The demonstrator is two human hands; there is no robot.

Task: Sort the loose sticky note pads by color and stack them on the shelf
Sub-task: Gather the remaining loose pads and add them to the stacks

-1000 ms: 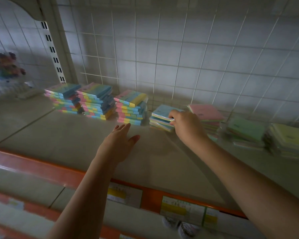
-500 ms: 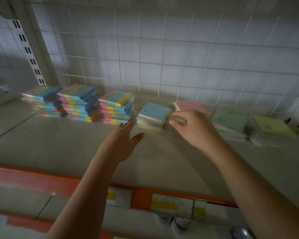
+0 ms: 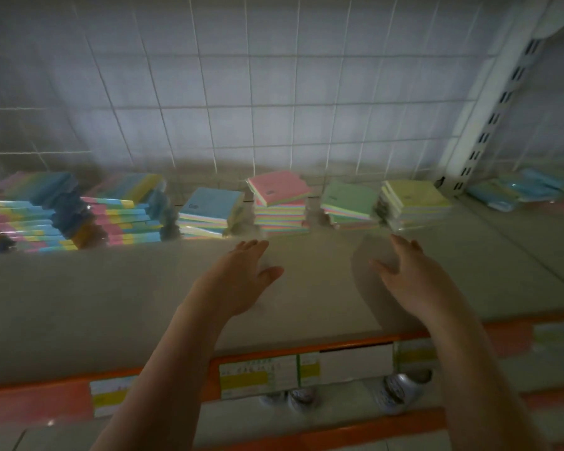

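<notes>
Fingers (image 3: 404, 247) straight, empty, before four blurred pad stacks (image 3: 279, 203): blue, pink, green, yellow.

We can read no text: the price labels (image 3: 258, 375) on the shelf's orange front rail (image 3: 349, 341), at 6 o'clock, show only blurred print and yellow bands.

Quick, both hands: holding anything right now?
Left hand: open, holding nothing, above the shelf.
Right hand: open, holding nothing.
</notes>
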